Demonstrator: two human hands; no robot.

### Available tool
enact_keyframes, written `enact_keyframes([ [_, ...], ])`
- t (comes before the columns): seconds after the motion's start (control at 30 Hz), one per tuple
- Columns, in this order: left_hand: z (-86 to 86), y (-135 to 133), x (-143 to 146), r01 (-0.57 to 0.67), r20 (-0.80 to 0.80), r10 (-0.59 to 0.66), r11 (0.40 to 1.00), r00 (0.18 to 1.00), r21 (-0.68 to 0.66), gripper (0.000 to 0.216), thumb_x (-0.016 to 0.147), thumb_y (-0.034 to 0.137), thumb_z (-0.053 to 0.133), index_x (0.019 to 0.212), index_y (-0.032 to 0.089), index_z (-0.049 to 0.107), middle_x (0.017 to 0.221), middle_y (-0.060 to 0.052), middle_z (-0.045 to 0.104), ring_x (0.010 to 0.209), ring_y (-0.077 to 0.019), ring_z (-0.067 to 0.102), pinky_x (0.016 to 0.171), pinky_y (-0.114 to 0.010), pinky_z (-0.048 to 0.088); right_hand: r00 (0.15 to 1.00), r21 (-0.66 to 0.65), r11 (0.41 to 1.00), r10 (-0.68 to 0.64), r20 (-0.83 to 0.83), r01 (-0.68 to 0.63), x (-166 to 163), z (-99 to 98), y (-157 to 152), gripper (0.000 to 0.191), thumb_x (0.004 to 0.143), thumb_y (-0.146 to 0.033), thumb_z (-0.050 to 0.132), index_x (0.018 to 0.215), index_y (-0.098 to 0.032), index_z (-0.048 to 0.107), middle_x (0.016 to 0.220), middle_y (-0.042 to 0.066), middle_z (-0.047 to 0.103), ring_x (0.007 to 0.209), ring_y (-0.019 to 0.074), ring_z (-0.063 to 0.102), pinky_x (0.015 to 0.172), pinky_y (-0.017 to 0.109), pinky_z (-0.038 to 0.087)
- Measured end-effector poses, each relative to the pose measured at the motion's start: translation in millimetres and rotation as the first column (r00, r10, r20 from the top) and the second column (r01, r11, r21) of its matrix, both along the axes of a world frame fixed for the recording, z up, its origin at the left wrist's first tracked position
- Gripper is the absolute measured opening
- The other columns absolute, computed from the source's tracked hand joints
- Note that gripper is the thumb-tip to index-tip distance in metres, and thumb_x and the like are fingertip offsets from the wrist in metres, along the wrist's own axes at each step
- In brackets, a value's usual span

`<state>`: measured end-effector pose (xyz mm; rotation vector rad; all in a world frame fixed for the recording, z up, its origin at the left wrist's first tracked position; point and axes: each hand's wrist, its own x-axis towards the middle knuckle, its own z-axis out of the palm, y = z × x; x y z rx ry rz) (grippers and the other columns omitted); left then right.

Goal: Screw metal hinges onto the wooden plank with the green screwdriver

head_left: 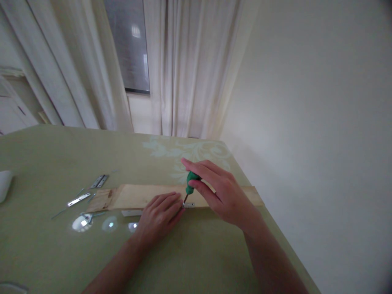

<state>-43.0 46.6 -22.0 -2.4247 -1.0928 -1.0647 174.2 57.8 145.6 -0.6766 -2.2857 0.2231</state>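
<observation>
A long pale wooden board (137, 195) lies flat on the green table (61, 155). My right hand (220, 190) is closed round a green-handled screwdriver (191, 182), its tip down at a small metal hinge (189, 205) on the board's near edge. My left hand (159, 214) rests on the board just left of the hinge, fingers together and pressed against the wood beside the screwdriver tip.
A folded metal hinge (99, 181), a flat metal strip (79, 199) and thin screws lie left of the board. Shiny round spots (82, 223) sit near the board's front. A white object (4, 183) is at the left edge. The table ends at the right, by the wall.
</observation>
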Motion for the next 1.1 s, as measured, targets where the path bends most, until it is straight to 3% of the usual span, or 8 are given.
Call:
enact_keyframes([
  [0.1, 0.2, -0.1, 0.3, -0.005, -0.009, 0.005, 1.0, 1.0, -0.008, 0.017, 0.102, 0.027, 0.064, 0.113, 0.02, 0.076, 0.122, -0.008, 0.078, 0.115, -0.0257, 0.071, 0.099, -0.042, 0.057, 0.996, 0.075, 0.993, -0.091, -0.009, 0.091, -3.6, -2.7, 0.5, 0.039, 0.106, -0.041, 0.059, 0.14, -0.023, 0.068, 0.101, 0.007, 0.066, 0.093, 0.0194, 0.063, 0.085, 0.033, 0.055],
  [0.27, -0.3, 0.3, 0.0, -0.006, -0.012, 0.006, 1.0, 1.0, -0.006, 0.017, 0.103, 0.028, 0.063, 0.112, 0.021, 0.076, 0.121, -0.007, 0.078, 0.113, -0.0254, 0.072, 0.097, -0.042, 0.058, 0.999, -0.06, 0.998, 0.0, 0.037, 0.002, -5.5, -2.8, 4.2, 0.053, 0.111, -0.028, 0.045, 0.164, -0.025, 0.039, 0.124, 0.009, 0.066, 0.113, 0.019, 0.062, 0.102, 0.036, 0.052],
  [0.4, -0.5, 0.6, -0.5, -0.013, -0.013, 0.013, 1.0, 1.0, 0.001, 0.017, 0.103, 0.028, 0.063, 0.112, 0.022, 0.076, 0.122, -0.007, 0.078, 0.112, -0.0262, 0.073, 0.096, -0.042, 0.058, 0.991, 0.012, 0.99, -0.137, -0.006, 0.137, -3.0, -3.9, 8.5, 0.045, 0.103, -0.046, 0.064, 0.143, -0.025, 0.066, 0.1, 0.006, 0.065, 0.093, 0.0199, 0.063, 0.088, 0.035, 0.054],
  [0.57, -1.0, 1.1, -0.8, -0.003, 0.003, 0.003, 1.0, 1.0, 0.015, 0.017, 0.102, 0.028, 0.063, 0.112, 0.023, 0.076, 0.121, -0.007, 0.079, 0.111, -0.0257, 0.074, 0.095, -0.042, 0.059, 0.997, -0.131, 0.989, 0.065, -0.052, -0.071, -1.2, -5.5, 13.1, 0.048, 0.11, -0.03, 0.049, 0.159, -0.031, 0.048, 0.124, 0.007, 0.069, 0.116, 0.0191, 0.063, 0.105, 0.038, 0.05],
  [0.7, 0.2, 0.7, -0.1, -0.007, 0.008, 0.007, 1.0, 1.0, 0.016, 0.017, 0.102, 0.028, 0.063, 0.112, 0.023, 0.076, 0.121, -0.007, 0.079, 0.112, -0.0259, 0.073, 0.095, -0.042, 0.059, 0.992, 0.002, 0.998, -0.056, -0.117, 0.056, -4.0, -10.0, 15.8, 0.04, 0.103, -0.041, 0.065, 0.14, -0.025, 0.069, 0.101, 0.006, 0.066, 0.098, 0.0209, 0.062, 0.092, 0.037, 0.054],
  [0.83, 1.4, 0.0, 0.7, -0.007, 0.006, 0.007, 1.0, 1.0, 0.009, 0.017, 0.103, 0.028, 0.063, 0.111, 0.021, 0.076, 0.12, -0.007, 0.079, 0.111, -0.0252, 0.073, 0.095, -0.041, 0.059, 0.996, -0.108, 0.992, 0.066, -0.054, -0.072, -3.7, -11.2, 17.8, 0.051, 0.11, -0.031, 0.049, 0.161, -0.029, 0.044, 0.124, 0.007, 0.068, 0.118, 0.0199, 0.062, 0.107, 0.039, 0.049],
  [0.97, 0.2, 0.2, 0.8, -0.012, 0.003, 0.012, 1.0, 1.0, 0.0, 0.018, 0.102, 0.028, 0.063, 0.111, 0.021, 0.077, 0.122, -0.007, 0.078, 0.112, -0.0252, 0.073, 0.096, -0.042, 0.059, 0.992, -0.009, 0.998, -0.061, -0.108, 0.06, -2.3, -11.1, 18.6, 0.044, 0.103, -0.039, 0.064, 0.145, -0.027, 0.063, 0.104, 0.005, 0.07, 0.099, 0.0196, 0.065, 0.094, 0.035, 0.054],
  [1.1, -0.7, 0.3, 0.5, -0.012, 0.009, 0.012, 1.0, 1.0, -0.01, 0.018, 0.102, 0.028, 0.064, 0.113, 0.021, 0.077, 0.122, -0.007, 0.078, 0.112, -0.0251, 0.072, 0.096, -0.042, 0.059, 0.999, -0.094, 0.994, 0.048, -0.02, -0.05, 1.1, -5.2, 13.8, 0.048, 0.108, -0.03, 0.055, 0.156, -0.028, 0.05, 0.127, 0.007, 0.07, 0.117, 0.0192, 0.064, 0.105, 0.037, 0.05],
])
